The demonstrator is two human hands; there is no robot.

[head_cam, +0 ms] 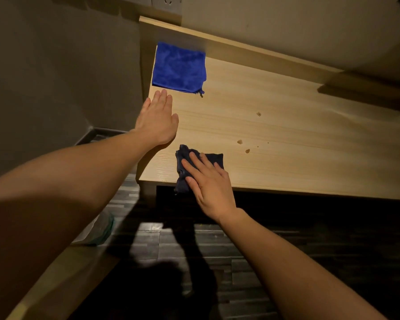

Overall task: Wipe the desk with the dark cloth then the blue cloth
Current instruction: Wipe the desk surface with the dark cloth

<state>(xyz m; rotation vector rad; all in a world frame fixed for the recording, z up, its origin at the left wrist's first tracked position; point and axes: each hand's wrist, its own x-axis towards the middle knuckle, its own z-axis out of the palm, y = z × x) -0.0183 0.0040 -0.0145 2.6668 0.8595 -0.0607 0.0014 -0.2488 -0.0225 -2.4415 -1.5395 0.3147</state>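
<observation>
A light wooden desk (298, 139) fills the middle of the view. The dark cloth (214, 159), crumpled, lies at the desk's near left edge and hangs a little over it. My right hand (209, 181) presses flat on top of this cloth, fingers spread. The blue cloth (179, 66) lies folded flat in the far left corner of the desk. My left hand (158, 121) rests flat and open on the desk's left edge, just in front of the blue cloth, apart from it. A few small brown crumbs (240, 141) lie right of the dark cloth.
A raised wooden back rail (263, 56) runs along the desk's far side against the wall. A dark object's shadow sits at the far right. A dark tiled floor (263, 245) lies below the desk. A pale bag (95, 229) lies on the floor at left.
</observation>
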